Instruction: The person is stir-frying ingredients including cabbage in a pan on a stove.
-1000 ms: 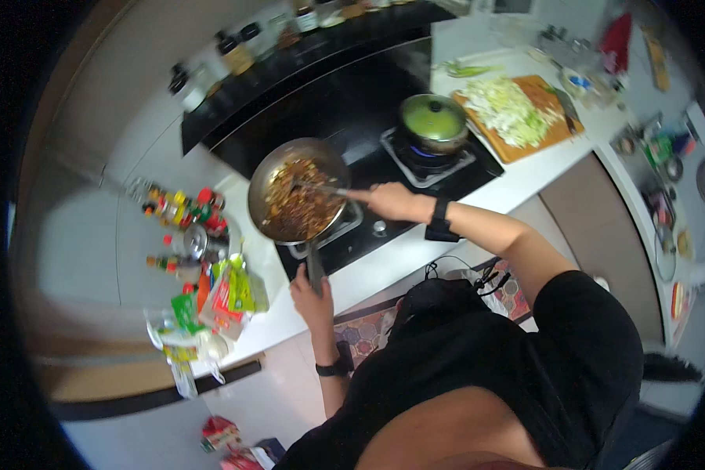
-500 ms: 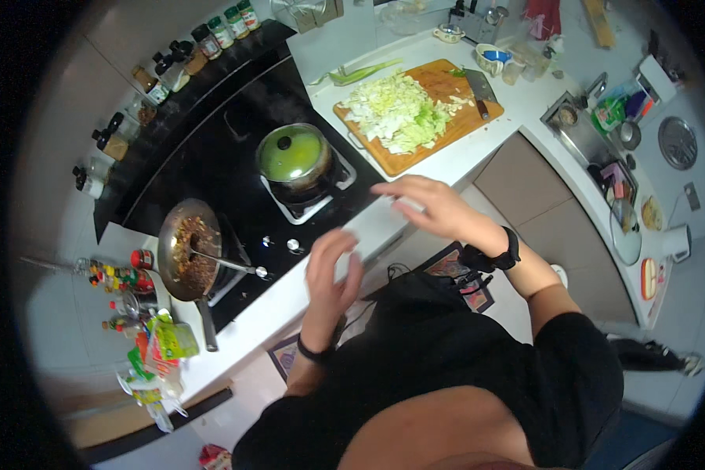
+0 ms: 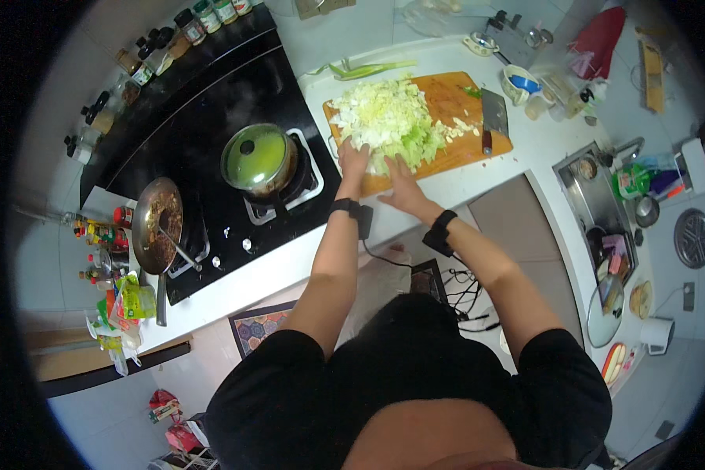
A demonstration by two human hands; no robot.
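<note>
A heap of chopped cabbage (image 3: 384,117) covers the left half of the wooden cutting board (image 3: 439,90). At the heap's near left edge my left hand (image 3: 353,163) touches the shreds, its fingers apart. Just to the right, my right hand (image 3: 402,186) reaches the near side of the heap with fingers stretched. Neither hand has lifted anything. Chopped pale pieces, perhaps garlic (image 3: 458,129), lie right of the cabbage. A cleaver (image 3: 494,113) rests at the board's right end.
On the black stove (image 3: 204,117) stand a pot with a glass lid (image 3: 262,157) and, farther left, a wok (image 3: 142,235) of browned food with a metal utensil (image 3: 182,249) in it. Green stalks (image 3: 372,70) lie behind the board. The sink (image 3: 576,164) is at right.
Both my hands have moved from above the counter's front edge to the cabbage on the board. My view has shifted rightward.
</note>
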